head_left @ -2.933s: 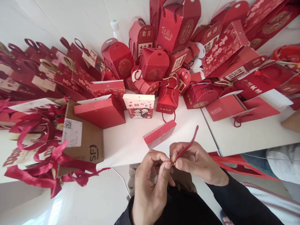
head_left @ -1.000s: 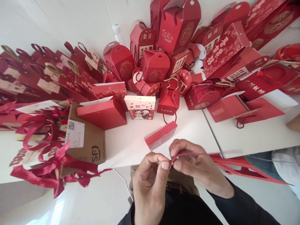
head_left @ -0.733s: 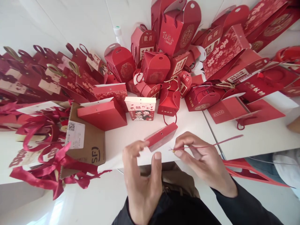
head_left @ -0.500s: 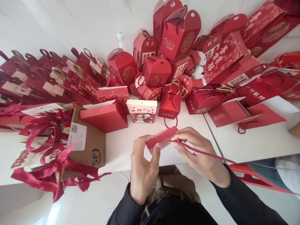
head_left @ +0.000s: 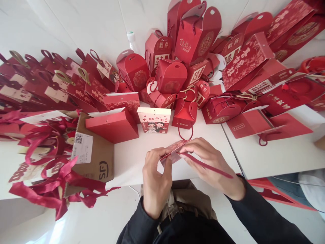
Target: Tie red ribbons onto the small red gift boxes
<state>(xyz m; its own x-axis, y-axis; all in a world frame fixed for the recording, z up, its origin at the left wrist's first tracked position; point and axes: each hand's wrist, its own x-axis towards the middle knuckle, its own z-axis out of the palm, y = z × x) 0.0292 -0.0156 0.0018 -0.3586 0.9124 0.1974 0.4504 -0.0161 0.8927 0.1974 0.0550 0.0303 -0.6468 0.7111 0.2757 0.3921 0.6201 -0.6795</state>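
Between thumb and fingers, my left hand (head_left: 157,181) is closed on the left end of a small red gift box (head_left: 176,146), held above the table's front edge. At the box's right end, my right hand (head_left: 209,164) pinches the tip of a dark red ribbon strap (head_left: 207,165), close against the box top. The strap's free end trails right across the back of that hand. Just beyond stand a cream and red box with a cartoon couple (head_left: 156,121) and a red box with a rope handle (head_left: 185,113).
A cardboard carton (head_left: 95,152) on the left holds bags with red ribbons (head_left: 72,178). Rows of handled red gift bags (head_left: 83,86) stand behind it. Several red candy boxes (head_left: 172,76) pile up at the back. On the right, another person's clothing (head_left: 301,186) shows beside a red stool (head_left: 276,191).
The small box has tilted so its patterned face shows more. My right hand has shifted slightly left, and the strap's far end has come into view, now shorter and curved over the hand.
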